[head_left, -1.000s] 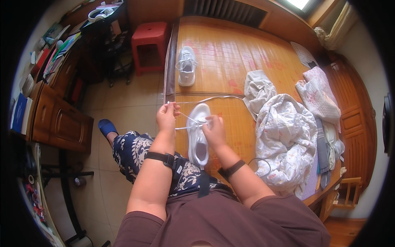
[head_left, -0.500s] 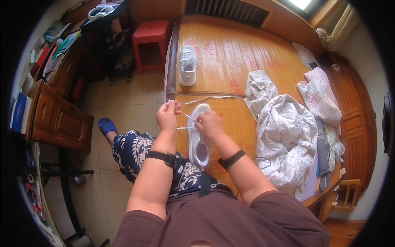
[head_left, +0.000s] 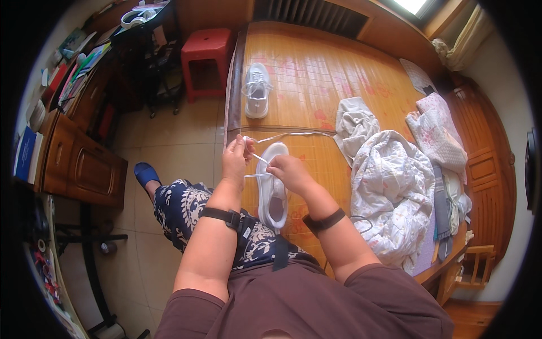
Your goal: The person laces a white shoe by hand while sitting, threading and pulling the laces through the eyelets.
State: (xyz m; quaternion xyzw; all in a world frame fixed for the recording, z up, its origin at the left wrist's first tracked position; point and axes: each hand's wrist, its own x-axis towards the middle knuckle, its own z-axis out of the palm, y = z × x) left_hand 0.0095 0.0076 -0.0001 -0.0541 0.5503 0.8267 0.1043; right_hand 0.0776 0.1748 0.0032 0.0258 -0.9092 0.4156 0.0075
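A white sneaker [head_left: 275, 209] lies on the bed mat right in front of me, toe pointing away. My left hand [head_left: 237, 153] pinches a white shoelace [head_left: 257, 157] to the left of the toe. Over the front of the shoe, my right hand [head_left: 289, 171] grips the same lace between thumb and fingers, covering part of the eyelets. A stretch of lace runs between both hands, and another part crosses the shoe lower down. A long loose length trails right across the mat toward the bedding. Farther off stands a second white sneaker [head_left: 257, 92], its lace in place.
Crumpled floral bedding [head_left: 389, 198] and a grey-white cloth [head_left: 357, 123] lie to the right on the bamboo mat [head_left: 316, 73]. A red stool [head_left: 207, 62] stands beyond the bed's left edge. Along the left are a wooden cabinet [head_left: 84, 164] and a cluttered desk.
My left hand has shifted slightly and its fingers are curled differently around the lace. The right hand stays over the shoe, its wrist turned a little. The shoes have not visibly moved.
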